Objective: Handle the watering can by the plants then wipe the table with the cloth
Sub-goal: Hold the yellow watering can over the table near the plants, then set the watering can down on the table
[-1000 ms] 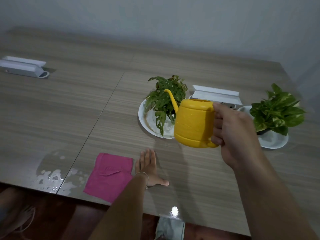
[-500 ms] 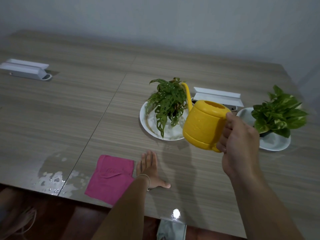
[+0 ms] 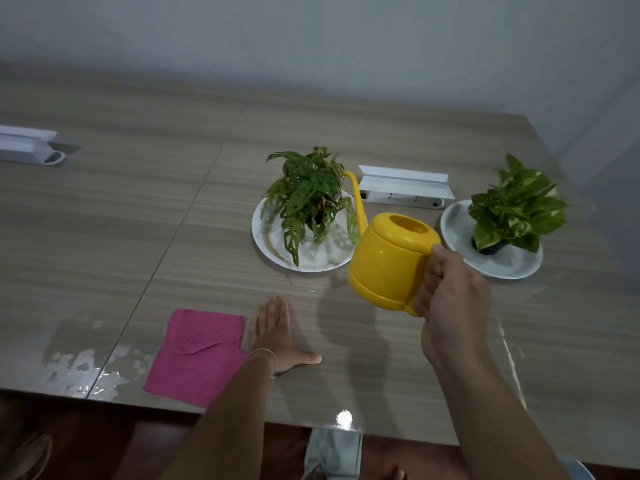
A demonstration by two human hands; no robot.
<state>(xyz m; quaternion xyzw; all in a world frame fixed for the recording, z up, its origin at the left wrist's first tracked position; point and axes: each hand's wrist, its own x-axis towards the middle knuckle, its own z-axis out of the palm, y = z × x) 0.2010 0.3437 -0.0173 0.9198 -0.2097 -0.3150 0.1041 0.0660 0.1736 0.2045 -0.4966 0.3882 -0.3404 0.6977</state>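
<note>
head view: watering step in hand, right hand (image 3: 450,296) grip wrapped round yellow watering can (image 3: 389,261) handle, left hand (image 3: 277,330) flat on surface (image 3: 173,220) beside pink cloth (image 3: 197,355), next likely setting can down.

My right grip (image 3: 450,292) covers the watering can (image 3: 388,258) handle. The white box (image 3: 29,148) at the left is cut by the edge. My left forearm hides the cloth (image 3: 197,355) corner.
</note>
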